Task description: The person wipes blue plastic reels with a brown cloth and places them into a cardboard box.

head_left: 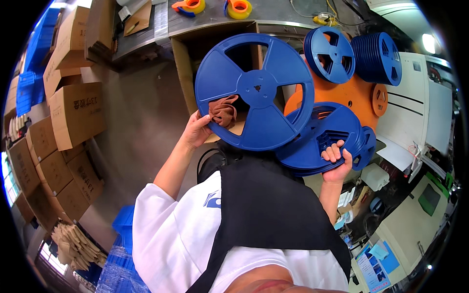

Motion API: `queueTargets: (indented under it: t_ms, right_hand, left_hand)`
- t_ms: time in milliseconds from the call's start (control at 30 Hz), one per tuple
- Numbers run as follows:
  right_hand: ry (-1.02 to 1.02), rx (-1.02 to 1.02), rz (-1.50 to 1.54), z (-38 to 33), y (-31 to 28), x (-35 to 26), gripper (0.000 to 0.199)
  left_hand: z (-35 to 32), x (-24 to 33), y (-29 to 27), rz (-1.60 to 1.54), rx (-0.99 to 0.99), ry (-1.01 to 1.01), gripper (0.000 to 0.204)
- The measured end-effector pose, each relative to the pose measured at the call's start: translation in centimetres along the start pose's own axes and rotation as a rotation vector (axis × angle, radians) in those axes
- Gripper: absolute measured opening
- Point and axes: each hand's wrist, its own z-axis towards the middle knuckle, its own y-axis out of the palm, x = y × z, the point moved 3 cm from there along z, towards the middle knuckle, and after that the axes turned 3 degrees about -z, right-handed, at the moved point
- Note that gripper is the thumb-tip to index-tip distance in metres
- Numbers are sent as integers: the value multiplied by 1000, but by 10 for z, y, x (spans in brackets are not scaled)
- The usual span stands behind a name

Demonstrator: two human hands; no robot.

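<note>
Left grip (197,129) pinching one blue reel (254,90) with cloth (223,110); right grip (337,158) clasping reel stack (322,139).

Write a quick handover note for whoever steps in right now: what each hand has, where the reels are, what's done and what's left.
Left hand: holds one blue reel upright by its rim, with a brown cloth bunched against it.
Right hand: grips a stack of blue reels from below.
More blue reels stand on the orange stand behind; an open cardboard box sits behind the held reel.
Done: cannot tell from this view.
Left: probably the stack in the right hand.
</note>
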Motion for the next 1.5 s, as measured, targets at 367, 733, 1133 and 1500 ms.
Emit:
queueTargets:
  t_ms: [367, 733, 1133, 1500]
  right_hand:
    - [-7, 84, -77, -2, -10, 0, 22]
    - [-47, 126, -133, -18, -10, -4, 21]
    - [-138, 186, -141, -16, -8, -4, 39]
    - [-157, -276, 107, -3, 35, -13, 30]
  left_hand:
    - [66, 18, -59, 728, 603, 88, 24]
    - [228, -35, -113, 1006, 634, 155, 24]
    - [155, -37, -97, 652, 433, -60, 39]
    - [52, -7, 21, 43, 139, 70, 46]
